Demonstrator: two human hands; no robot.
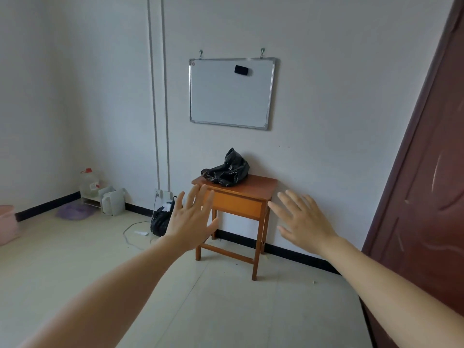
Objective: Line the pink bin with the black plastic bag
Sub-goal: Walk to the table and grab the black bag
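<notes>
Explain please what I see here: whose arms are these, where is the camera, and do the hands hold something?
There is no machine: a person wears one camera on the head, so you see their own arms reaching forward. The left hand and right hand are open and empty. Ahead, a crumpled black plastic bag lies on a small wooden table under a whiteboard. The pink bin stands on the floor at the far left edge, partly cut off.

Held left hand [192, 218] and right hand [302, 223] out, fingers spread, empty, before wooden table [253, 190] bearing crumpled black plastic bag [227, 170]; pink bin [7, 223] far left on floor
</notes>
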